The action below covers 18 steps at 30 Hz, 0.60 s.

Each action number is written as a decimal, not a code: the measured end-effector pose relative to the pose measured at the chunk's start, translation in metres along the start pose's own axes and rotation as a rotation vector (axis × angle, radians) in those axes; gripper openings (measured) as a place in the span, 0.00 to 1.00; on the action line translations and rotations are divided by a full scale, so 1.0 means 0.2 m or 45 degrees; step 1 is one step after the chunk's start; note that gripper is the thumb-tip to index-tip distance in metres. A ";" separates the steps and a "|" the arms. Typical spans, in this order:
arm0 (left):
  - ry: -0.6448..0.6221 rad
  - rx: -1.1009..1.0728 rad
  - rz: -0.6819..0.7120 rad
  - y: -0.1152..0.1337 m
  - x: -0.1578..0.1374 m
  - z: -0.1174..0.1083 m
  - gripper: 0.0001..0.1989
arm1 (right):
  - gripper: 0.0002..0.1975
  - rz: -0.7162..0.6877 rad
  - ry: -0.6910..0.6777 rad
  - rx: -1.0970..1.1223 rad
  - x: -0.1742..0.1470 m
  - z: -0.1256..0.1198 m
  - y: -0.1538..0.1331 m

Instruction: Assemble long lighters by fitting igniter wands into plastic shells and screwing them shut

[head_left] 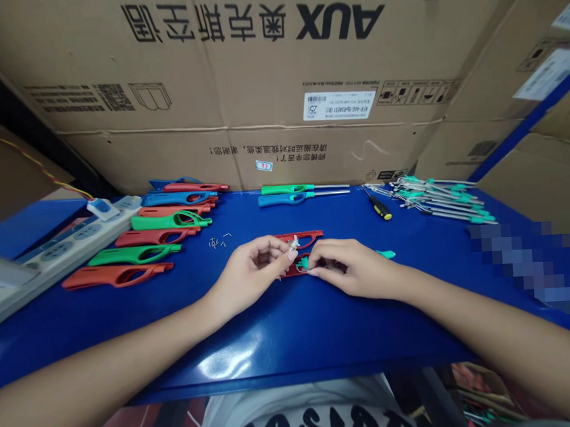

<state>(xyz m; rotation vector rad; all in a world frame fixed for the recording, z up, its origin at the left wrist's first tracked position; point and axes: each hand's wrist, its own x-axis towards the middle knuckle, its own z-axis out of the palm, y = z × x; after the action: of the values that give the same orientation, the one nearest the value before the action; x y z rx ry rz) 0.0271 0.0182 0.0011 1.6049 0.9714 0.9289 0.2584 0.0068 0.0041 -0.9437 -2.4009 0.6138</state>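
My left hand (250, 272) is closed, pinching a small part with a clear and metallic look (293, 243) between thumb and fingertips. Close by on its right, my right hand (357, 268) is also closed, its fingertips on a small teal plastic piece (302, 263) over a red lighter shell half (290, 272). Just beyond the hands lies another red lighter shell half (310, 237), partly covered by my fingers. A teal tip (387, 254) shows past my right wrist; the rest of it is hidden.
Several coloured lighter shells (145, 237) line the left, beside a power strip (62, 247). Small screws (214, 242) lie nearer. At the back are two long-nosed lighters (284, 199), a screwdriver (379, 207) and a pile of metal rods with teal parts (437, 199). A cardboard wall (258, 74) stands behind.
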 end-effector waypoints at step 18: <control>-0.106 0.055 -0.073 -0.03 0.01 -0.01 0.14 | 0.16 0.258 -0.001 0.677 0.04 -0.02 0.13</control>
<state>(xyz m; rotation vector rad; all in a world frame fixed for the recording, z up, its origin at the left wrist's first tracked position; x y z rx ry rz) 0.0248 0.0211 -0.0039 1.6301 0.9806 0.8007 0.2675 0.0309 -0.0051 -0.9435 -1.9894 1.2477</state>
